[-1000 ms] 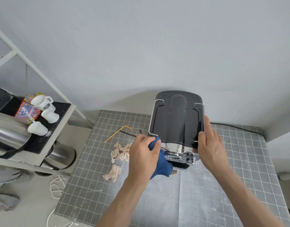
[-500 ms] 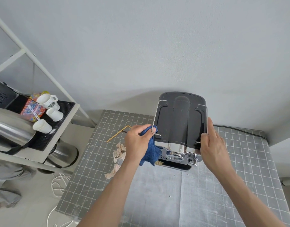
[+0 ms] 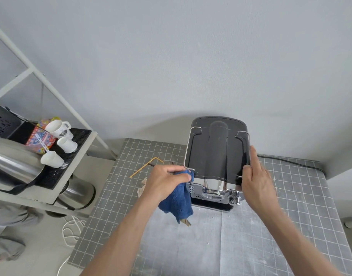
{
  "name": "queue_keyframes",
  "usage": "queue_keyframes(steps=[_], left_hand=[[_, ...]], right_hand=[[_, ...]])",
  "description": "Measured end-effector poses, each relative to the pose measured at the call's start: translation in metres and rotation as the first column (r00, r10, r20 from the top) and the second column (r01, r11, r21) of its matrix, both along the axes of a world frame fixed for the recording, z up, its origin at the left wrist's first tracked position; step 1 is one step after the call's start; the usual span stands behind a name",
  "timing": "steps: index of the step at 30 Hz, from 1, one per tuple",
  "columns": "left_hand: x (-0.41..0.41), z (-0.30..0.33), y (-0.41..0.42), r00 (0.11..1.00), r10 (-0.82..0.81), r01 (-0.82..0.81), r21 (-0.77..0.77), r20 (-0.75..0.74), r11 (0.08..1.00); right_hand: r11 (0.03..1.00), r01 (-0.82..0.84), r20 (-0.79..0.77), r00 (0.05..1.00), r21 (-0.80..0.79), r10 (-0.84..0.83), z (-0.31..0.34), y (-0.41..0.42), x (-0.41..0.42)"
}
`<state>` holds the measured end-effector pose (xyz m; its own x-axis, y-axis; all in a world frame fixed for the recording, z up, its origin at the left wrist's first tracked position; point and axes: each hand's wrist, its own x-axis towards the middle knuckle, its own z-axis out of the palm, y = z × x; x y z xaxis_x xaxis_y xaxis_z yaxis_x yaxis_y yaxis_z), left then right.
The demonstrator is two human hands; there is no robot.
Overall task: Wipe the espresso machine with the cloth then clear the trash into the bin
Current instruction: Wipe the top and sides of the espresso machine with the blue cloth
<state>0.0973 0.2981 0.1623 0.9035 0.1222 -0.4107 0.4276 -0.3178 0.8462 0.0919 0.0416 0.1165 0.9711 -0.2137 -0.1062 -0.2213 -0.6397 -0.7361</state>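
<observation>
Three white cups, one espresso machine, one cloth

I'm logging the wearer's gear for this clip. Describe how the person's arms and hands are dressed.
Both arms are bare as far as the picture shows: no sleeves reach the forearms. The left hand and right hand wear no gloves, and no rings, watch, wristband or other markings are visible on either. Above the forearms, the arms run out of frame, so any upper clothing cannot be told.
</observation>
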Motion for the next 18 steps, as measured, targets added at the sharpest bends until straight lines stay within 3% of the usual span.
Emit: queue_keyframes(steps=[7, 11, 13, 15, 16, 18], left_hand=[[-0.012, -0.009, -0.029, 0.932, 0.267, -0.271, -0.017, 0.245, 0.962], [-0.014, -0.009, -0.011, 0.895, 0.345, -0.354, -0.023, 0.283, 0.935], [-0.007, 0.011, -0.001, 0.889, 0.23, -0.263, 0.032, 0.396, 0.964], [0.016, 0.036, 0.002, 0.886, -0.059, -0.033, 0.19, 0.459, 0.981], [0.033, 0.046, 0.001, 0.859, -0.246, 0.111, 0.307, 0.448, 0.945], [0.068, 0.06, -0.009, 0.727, -0.599, 0.383, 0.525, 0.336, 0.76]], right_hand=[[1.0, -0.008, -0.014, 1.0, -0.019, 0.008, 0.008, -0.001, -0.002], [1.0, -0.006, -0.027, 1.0, -0.016, 0.005, 0.01, -0.001, -0.004], [1.0, -0.005, -0.022, 1.0, -0.006, 0.004, 0.01, -0.001, -0.002], [1.0, -0.009, -0.015, 1.0, 0.003, 0.009, 0.009, -0.002, -0.002], [1.0, -0.013, -0.011, 1.0, 0.001, 0.013, 0.009, -0.003, -0.002], [1.0, -0.016, 0.0, 1.0, -0.007, 0.016, 0.011, -0.003, -0.003]])
